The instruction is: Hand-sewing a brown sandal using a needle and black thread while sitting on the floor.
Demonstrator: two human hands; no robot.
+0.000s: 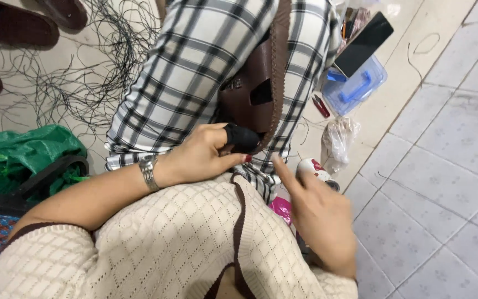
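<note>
Head view: left hand (203,155) gripping brown sandal (253,91), right hand (319,213) beside.

Pale tiled floor (449,166) with grey grout lines, cream strip along it, under soft even light.

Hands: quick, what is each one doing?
Left hand: closed, gripping the brown sandal on the lap.
Right hand: open, empty, finger pointing.
</note>
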